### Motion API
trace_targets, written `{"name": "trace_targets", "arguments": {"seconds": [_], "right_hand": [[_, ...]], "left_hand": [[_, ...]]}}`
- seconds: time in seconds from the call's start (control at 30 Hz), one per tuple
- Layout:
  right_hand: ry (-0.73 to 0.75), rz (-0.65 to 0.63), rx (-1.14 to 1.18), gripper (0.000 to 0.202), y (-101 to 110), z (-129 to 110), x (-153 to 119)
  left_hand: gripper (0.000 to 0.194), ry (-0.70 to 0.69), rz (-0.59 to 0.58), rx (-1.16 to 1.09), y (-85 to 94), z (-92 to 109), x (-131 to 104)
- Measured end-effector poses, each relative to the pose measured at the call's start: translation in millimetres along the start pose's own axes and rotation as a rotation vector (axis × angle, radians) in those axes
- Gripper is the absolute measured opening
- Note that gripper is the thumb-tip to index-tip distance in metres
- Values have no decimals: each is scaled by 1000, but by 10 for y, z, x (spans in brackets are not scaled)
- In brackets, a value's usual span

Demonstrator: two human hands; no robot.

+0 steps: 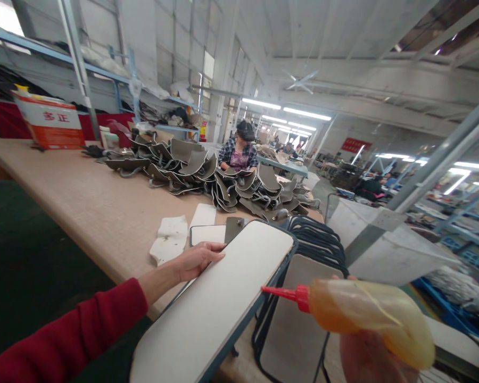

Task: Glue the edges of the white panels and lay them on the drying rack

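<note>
My left hand (201, 260) grips the left edge of a long white panel (219, 298) with rounded corners and a dark rim, its thumb lying on the white face. The panel is tilted in front of me. In my right hand (369, 351) is a squeeze bottle (367, 314) of amber liquid, lying nearly level. Its red nozzle (281, 292) points left, with the tip at the panel's right edge; whether it touches I cannot tell. The bottle hides most of the right hand's fingers.
Beside the panel lies a stack of dark-edged panels (295, 319). Grey-brown curved pieces (191, 165) with straps are heaped across the tan table (88, 197). A co-worker (239, 149) sits behind the heap. An orange-and-white box (51, 122) stands far left; a metal post (415, 181) slants at right.
</note>
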State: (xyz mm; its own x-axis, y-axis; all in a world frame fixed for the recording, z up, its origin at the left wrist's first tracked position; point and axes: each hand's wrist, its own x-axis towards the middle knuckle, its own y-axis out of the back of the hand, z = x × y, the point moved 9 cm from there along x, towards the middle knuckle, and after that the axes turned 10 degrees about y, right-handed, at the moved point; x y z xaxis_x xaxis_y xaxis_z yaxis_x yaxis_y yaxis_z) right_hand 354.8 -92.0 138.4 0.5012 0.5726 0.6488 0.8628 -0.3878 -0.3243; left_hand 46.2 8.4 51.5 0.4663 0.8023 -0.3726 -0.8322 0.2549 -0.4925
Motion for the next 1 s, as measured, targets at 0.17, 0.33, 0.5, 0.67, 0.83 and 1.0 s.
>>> {"name": "trace_targets", "arguments": {"seconds": [0.17, 0.33, 0.5, 0.67, 0.83, 1.0], "right_hand": [[-106, -2, 117, 51, -84, 33, -83], [-95, -82, 126, 43, -244, -45, -121], [-66, -74, 170, 41, -272, -50, -124], [-8, -108, 135, 44, -201, -14, -114], [-50, -108, 148, 50, -107, 88, -137], [-61, -119, -6, 65, 52, 204, -122]], "left_hand": [[52, -6, 23, -5, 53, 4, 13], [49, -5, 53, -31, 71, 13, 14], [43, -8, 83, -65, 65, 45, 7], [39, -7, 93, -43, 63, 77, 42], [41, -17, 83, -35, 84, 97, 105], [37, -20, 109, -28, 105, 130, 132]]}}
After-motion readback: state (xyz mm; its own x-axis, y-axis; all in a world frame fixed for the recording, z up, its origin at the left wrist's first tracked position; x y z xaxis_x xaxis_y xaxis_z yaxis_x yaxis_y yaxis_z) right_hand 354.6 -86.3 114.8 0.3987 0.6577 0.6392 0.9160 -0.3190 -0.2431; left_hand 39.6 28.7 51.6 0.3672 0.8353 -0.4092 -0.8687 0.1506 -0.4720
